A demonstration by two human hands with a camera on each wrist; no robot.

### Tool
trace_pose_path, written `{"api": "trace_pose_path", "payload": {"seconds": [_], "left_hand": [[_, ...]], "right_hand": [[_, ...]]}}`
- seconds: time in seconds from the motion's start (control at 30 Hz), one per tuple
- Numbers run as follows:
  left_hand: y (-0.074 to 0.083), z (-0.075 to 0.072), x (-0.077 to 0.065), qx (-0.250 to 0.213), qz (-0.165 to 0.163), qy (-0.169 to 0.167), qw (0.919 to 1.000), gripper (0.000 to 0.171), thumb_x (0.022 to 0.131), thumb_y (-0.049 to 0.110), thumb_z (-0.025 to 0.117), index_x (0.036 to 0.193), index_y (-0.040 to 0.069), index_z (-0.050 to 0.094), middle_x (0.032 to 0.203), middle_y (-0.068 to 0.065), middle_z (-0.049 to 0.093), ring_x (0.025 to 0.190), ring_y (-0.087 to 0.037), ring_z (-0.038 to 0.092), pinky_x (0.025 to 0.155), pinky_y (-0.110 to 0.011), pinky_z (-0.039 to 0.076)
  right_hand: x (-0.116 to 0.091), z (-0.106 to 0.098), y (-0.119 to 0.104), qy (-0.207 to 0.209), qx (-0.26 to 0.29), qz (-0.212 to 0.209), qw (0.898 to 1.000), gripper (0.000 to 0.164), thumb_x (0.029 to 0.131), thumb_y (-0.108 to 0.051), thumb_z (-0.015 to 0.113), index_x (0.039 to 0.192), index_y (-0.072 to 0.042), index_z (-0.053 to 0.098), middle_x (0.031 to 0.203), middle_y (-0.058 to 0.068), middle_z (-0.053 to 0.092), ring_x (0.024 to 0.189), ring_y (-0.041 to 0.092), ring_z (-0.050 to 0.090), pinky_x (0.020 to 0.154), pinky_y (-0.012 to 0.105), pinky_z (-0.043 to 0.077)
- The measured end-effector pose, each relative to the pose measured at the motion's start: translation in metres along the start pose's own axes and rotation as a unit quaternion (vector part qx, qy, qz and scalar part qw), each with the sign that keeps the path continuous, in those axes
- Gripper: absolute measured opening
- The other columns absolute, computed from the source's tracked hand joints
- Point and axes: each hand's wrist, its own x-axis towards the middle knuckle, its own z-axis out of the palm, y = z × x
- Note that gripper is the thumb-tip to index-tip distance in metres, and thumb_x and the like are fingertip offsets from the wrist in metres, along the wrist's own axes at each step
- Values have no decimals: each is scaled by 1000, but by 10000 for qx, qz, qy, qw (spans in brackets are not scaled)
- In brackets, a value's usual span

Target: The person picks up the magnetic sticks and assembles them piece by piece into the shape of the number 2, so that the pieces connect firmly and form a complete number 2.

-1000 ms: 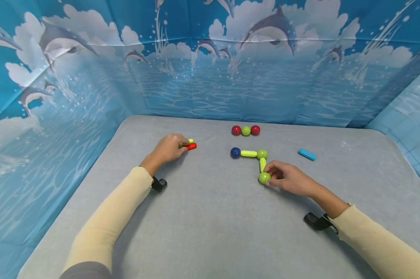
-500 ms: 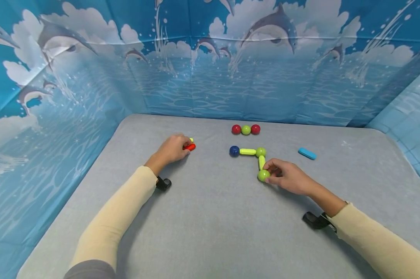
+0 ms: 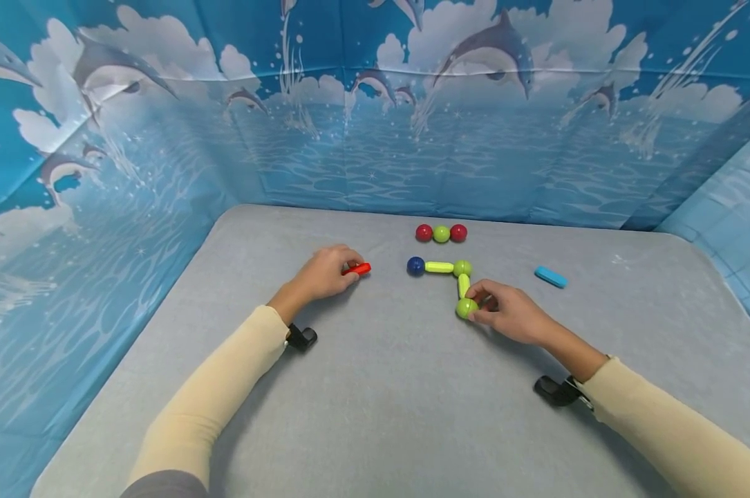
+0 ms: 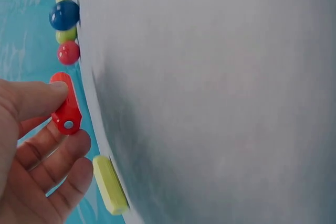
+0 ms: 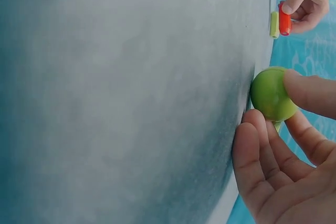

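My left hand (image 3: pixel 327 273) pinches a red magnetic rod (image 3: pixel 358 269) between thumb and fingers; a metal dot shows on its end in the left wrist view. Beyond those fingers lies a yellow-green rod (image 4: pixel 110 184), hidden by the hand in the head view. My right hand (image 3: pixel 511 312) grips a green ball (image 5: pixel 273 94) with thumb and fingertips. That ball ends an L-shaped chain: a yellow-green rod (image 3: pixel 464 285) leads to a green corner ball (image 3: pixel 462 268), then another yellow-green rod (image 3: pixel 439 267) runs left to a dark blue ball (image 3: pixel 415 266).
At the back of the grey table (image 3: pixel 387 387), a green ball (image 3: pixel 441 234) sits between two red balls, all in a row. A light blue rod (image 3: pixel 551 277) lies to the right of the chain. Dolphin-print cloth (image 3: pixel 375 152) stands around the table.
My left hand has moved right with the red rod, and the yellow-green rod beside it no longer shows in the head view. My right hand and the chain have shifted slightly left and away.
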Motion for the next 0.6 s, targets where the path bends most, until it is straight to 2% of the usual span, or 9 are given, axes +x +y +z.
{"api": "trace_pose_path", "payload": {"seconds": [0.1, 0.23, 0.4, 0.5, 0.6], "left_hand": [[7, 2, -1, -25, 52, 24, 10000, 26, 93, 15, 67, 118, 11, 71, 111, -6, 70, 97, -22, 63, 88, -38, 53], [21, 7, -5, -12, 111, -126, 9999, 26, 93, 16, 67, 119, 12, 71, 113, -4, 70, 98, -18, 61, 89, -36, 53], [47, 14, -8, -105, 521, -436, 9976, 28, 94, 18, 67, 121, 14, 70, 117, -2, 69, 101, -16, 61, 91, -33, 53], [60, 18, -8, -270, 761, -458, 9957, 27, 94, 18, 68, 120, 15, 71, 115, 0, 69, 99, -16, 61, 89, -32, 53], [69, 21, -8, -520, 839, -442, 9941, 25, 93, 17, 70, 117, 16, 72, 113, 1, 70, 95, -13, 60, 87, -29, 52]], "right_hand": [[3, -1, -2, -32, 2, 1, 10000, 24, 91, -11, 69, 114, -6, 62, 109, 13, 68, 94, 22, 65, 75, 34, 52], [8, 0, -4, -168, 67, 5, 9998, 23, 91, -11, 69, 113, -6, 61, 107, 14, 67, 92, 23, 65, 73, 32, 52], [9, -2, -3, -273, 121, 50, 9995, 24, 91, -11, 68, 113, -6, 61, 107, 14, 66, 93, 23, 65, 72, 30, 52], [8, -3, -2, -314, 249, 96, 9992, 25, 91, -10, 68, 114, -5, 60, 109, 15, 66, 95, 24, 64, 73, 31, 52], [8, -3, -1, -379, 418, 153, 9983, 25, 91, -10, 68, 115, -5, 60, 110, 15, 65, 97, 25, 63, 74, 31, 52]]}}
